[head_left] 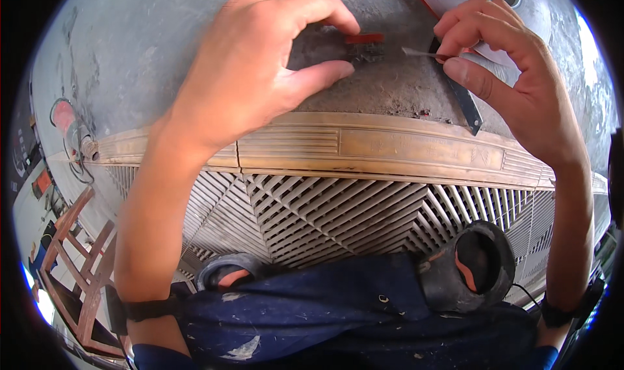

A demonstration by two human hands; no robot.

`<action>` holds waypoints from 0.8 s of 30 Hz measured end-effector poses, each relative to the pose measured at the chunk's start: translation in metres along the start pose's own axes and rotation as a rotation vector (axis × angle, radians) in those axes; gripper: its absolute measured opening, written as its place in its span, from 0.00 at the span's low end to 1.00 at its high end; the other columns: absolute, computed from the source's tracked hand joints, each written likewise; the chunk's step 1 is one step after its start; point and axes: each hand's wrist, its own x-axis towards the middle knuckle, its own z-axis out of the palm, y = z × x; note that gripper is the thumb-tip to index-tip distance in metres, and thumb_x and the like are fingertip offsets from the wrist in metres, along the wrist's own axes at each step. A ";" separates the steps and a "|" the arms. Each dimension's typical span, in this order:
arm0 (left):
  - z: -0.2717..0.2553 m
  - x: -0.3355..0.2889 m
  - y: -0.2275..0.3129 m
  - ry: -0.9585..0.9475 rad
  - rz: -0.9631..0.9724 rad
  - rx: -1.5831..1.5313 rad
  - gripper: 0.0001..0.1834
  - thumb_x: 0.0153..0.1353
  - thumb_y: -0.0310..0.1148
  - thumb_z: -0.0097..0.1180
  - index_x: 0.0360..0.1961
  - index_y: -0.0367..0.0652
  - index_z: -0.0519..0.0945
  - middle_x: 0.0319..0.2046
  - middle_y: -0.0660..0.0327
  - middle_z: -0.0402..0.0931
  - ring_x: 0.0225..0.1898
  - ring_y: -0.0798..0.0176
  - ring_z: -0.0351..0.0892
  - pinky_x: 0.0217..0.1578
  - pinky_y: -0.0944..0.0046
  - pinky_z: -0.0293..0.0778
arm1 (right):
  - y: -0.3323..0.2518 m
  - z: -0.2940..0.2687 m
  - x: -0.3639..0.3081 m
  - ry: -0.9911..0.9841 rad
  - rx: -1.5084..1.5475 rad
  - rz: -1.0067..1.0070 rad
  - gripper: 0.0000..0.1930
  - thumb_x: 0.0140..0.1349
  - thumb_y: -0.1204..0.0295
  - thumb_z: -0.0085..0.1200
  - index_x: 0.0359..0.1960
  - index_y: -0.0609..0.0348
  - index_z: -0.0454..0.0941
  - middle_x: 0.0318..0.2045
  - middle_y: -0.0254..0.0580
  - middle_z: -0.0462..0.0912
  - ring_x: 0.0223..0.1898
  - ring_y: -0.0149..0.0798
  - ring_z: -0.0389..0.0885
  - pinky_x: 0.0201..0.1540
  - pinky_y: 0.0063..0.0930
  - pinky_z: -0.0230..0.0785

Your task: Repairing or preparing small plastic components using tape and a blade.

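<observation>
My right hand (507, 55) is pinched on a thin, pale, flat strip (419, 52) between thumb and fingers, its free end pointing left, above the scuffed grey surface (156, 51). My left hand (250, 61) is unclosed, thumb and forefinger spread apart on either side of a small object with a bright red top and a clear, greyish lower part (366, 38). The forefinger's tip is right by the red top; I cannot tell whether they touch. That small object lies to the left of the strip.

Under my right hand, a flat black bar (469, 103) slants across the grey surface to its brown-gold moulded edge (416, 146). Below the edge runs a pale slatted lattice (325, 207), and nearest me are my paint-spotted dark blue trousers (312, 315).
</observation>
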 end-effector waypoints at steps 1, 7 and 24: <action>0.003 -0.001 0.000 0.026 0.021 -0.018 0.17 0.49 0.26 0.73 0.42 0.41 0.84 0.38 0.59 0.77 0.41 0.57 0.80 0.42 0.62 0.76 | -0.001 -0.001 0.002 -0.003 0.003 -0.005 0.06 0.66 0.70 0.61 0.38 0.59 0.80 0.39 0.36 0.78 0.44 0.34 0.75 0.55 0.33 0.67; 0.024 0.001 0.002 0.212 0.146 -0.167 0.19 0.47 0.26 0.74 0.42 0.39 0.85 0.38 0.59 0.78 0.41 0.58 0.81 0.41 0.63 0.78 | -0.010 0.002 0.007 -0.118 0.082 0.148 0.07 0.67 0.68 0.61 0.37 0.59 0.80 0.34 0.34 0.74 0.41 0.32 0.73 0.51 0.31 0.64; 0.012 0.003 0.047 0.077 -0.217 -0.242 0.12 0.53 0.26 0.73 0.37 0.36 0.83 0.31 0.57 0.79 0.33 0.60 0.83 0.35 0.63 0.78 | -0.011 0.007 0.011 -0.106 0.073 0.175 0.06 0.68 0.69 0.60 0.38 0.58 0.81 0.33 0.30 0.74 0.39 0.29 0.70 0.50 0.26 0.63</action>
